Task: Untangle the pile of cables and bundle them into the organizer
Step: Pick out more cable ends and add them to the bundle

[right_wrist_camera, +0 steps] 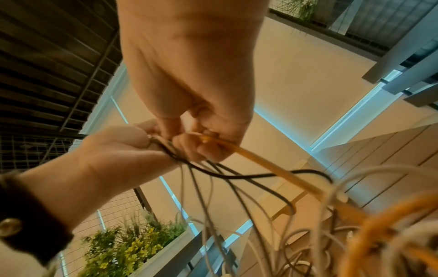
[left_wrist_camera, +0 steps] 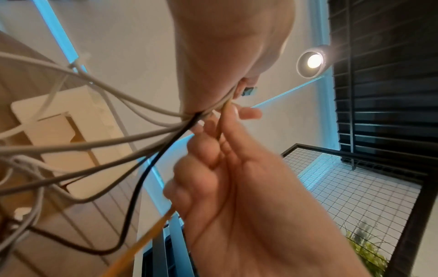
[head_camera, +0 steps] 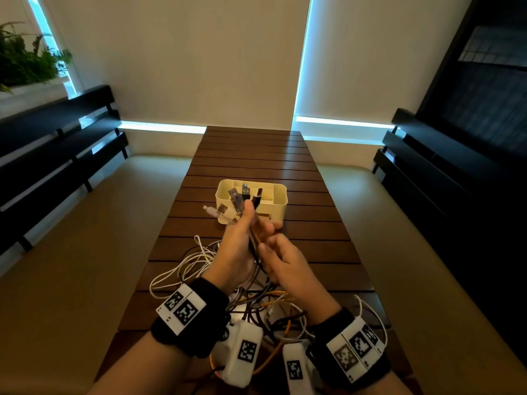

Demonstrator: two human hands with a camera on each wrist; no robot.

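Observation:
My left hand (head_camera: 256,223) is raised over the table and grips a bundle of cable ends (head_camera: 242,199), whose plugs stick up in front of the cream organizer box (head_camera: 275,208). In the left wrist view the white and black cables (left_wrist_camera: 132,135) fan out from under that left hand (left_wrist_camera: 213,105). Just below it my right hand (head_camera: 271,249) curls its fingers round an orange cable (right_wrist_camera: 272,166), pinched near the right hand's fingertips (right_wrist_camera: 196,146). The tangled cable pile (head_camera: 256,303) lies on the table between my wrists.
The slatted wooden table (head_camera: 256,161) runs away from me, with the organizer near its middle. Dark benches stand at the left (head_camera: 57,143) and right (head_camera: 445,172). A planter with green plants (head_camera: 25,61) sits at the back left.

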